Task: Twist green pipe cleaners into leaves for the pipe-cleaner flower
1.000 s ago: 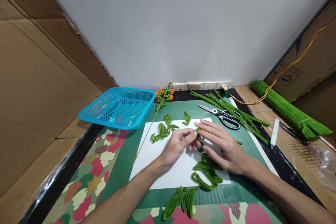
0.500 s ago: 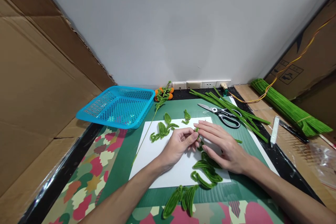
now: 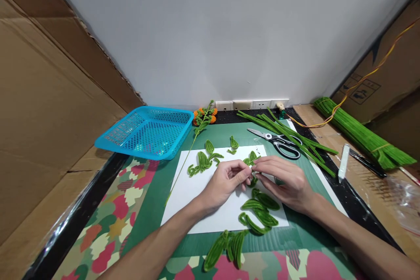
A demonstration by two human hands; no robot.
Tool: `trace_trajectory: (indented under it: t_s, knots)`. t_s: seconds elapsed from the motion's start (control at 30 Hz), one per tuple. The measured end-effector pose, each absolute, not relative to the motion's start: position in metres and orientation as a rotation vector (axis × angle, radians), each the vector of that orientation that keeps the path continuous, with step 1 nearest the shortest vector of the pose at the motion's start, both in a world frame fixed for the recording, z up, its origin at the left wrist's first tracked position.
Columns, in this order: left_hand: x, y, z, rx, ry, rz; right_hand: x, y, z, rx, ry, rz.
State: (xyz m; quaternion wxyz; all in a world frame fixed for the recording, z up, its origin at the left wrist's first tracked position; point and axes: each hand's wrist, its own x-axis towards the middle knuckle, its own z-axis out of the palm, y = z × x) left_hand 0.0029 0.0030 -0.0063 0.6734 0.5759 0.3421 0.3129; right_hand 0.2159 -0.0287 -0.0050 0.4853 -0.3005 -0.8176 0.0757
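Two hands meet over the white sheet (image 3: 197,210) at the middle of the bench; your left hand (image 3: 226,181) and your right hand (image 3: 282,181) come together fingertip to fingertip; between them you pinch a small green pipe-cleaner leaf piece (image 3: 252,157), whose looped end rises just above the fingers; the left grip is narrow, thumb against forefinger on the piece; the right grip is likewise narrow on the same piece, with the other fingers curled loosely; the piece sits above the far half of the sheet, clear of the paper.

Just below your right hand lie several bent green leaf shapes (image 3: 260,212) on the near right corner of the sheet; a further cluster of folded green loops (image 3: 226,247) lies on the green mat (image 3: 154,201) just off the sheet's near edge; finished leaves (image 3: 203,162) rest on the far left part of the sheet; a long thin stem with orange blossoms (image 3: 203,118) runs diagonally along the sheet's left side.

Scissors (image 3: 278,142) lie beyond your right hand, touching a spread of straight green pipe cleaners (image 3: 295,138); a tied bundle of green pipe cleaners (image 3: 361,135) lies well apart on the right; a blue perforated basket (image 3: 147,133) stands at far left.
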Motion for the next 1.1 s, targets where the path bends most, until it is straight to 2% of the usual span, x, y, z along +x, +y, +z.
trace_trajectory:
  t_s: [0.37,0.7,1.1]
  knots:
    - [0.003,0.007,-0.01,1.298,0.852,0.733,0.217,-0.029,-0.014,-0.742,-2.013,0.409]
    - [0.004,0.0,-0.01,1.4,0.849,0.736,0.224,-0.03,-0.02,-0.698,-2.244,0.039]
    - [0.004,-0.002,-0.009,1.345,0.839,0.723,0.221,-0.031,-0.013,-0.752,-2.185,0.025]
